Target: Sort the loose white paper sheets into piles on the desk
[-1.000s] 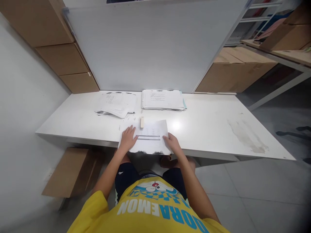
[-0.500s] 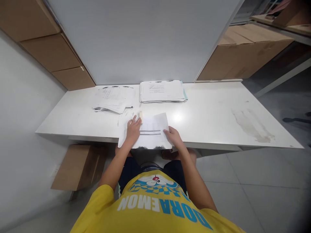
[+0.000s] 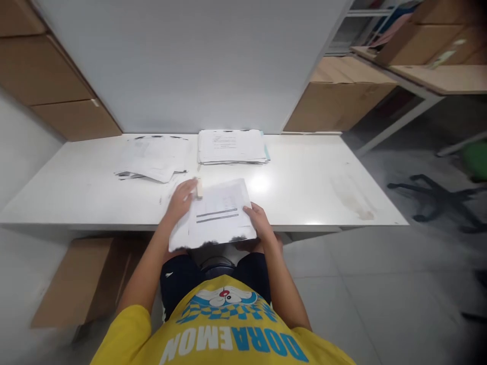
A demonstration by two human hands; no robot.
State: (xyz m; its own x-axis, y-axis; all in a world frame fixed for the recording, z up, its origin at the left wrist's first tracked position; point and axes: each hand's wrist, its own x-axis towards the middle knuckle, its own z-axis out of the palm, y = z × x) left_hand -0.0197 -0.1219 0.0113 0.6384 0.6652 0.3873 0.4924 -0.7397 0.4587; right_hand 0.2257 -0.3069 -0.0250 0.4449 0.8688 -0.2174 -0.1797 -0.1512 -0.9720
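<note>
My left hand [image 3: 180, 202] has its fingers curled at the upper left of a printed sheet of paper [image 3: 216, 230], against a small cream block [image 3: 199, 188] that looks like an eraser. Motion blurs the fingertips there. My right hand [image 3: 259, 219] pinches the sheet's right edge, thumb on top. Two dark double lines and faint print run across the paper. Its near edge is smudged black and hangs over the table's front edge.
A neat paper stack [image 3: 233, 147] sits against the grey panel [image 3: 198, 66]. Looser sheets [image 3: 152, 158] lie to its left on the white table [image 3: 300, 187]. Cardboard boxes [image 3: 338, 104] stand behind at right, and another box [image 3: 74, 279] is under the table at left.
The sheet has turned slightly, and its near edge has come closer to me. My left hand has shifted a little left. The whole view has swung to the right.
</note>
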